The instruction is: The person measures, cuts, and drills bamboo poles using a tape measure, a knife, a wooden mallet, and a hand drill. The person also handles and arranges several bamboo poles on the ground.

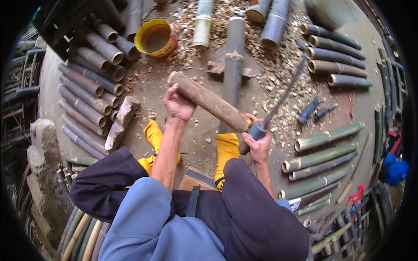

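Note:
My left hand (179,104) is closed round the upper end of a thick brown wooden piece (211,102), thumb in front and fingertips showing behind it. The piece slants down to the right, raised above the floor. At its lower end my right hand (258,145) grips the bluish round handle (257,130) of a long tool. Its narrow dark blade (285,91) points away and to the right. Some right fingers lie against the wooden piece. Beneath, a long dark bamboo pole (234,82) with a tied band rests over a short wooden block (215,67).
Bamboo lengths (85,93) are stacked at left; more dark ones (337,54) lie at far right, green ones (324,156) nearer. Shavings (278,74) cover the floor ahead. A yellow-and-red bucket (153,38) holds murky liquid. A stone block (122,122) lies left of my yellow-socked feet (226,152).

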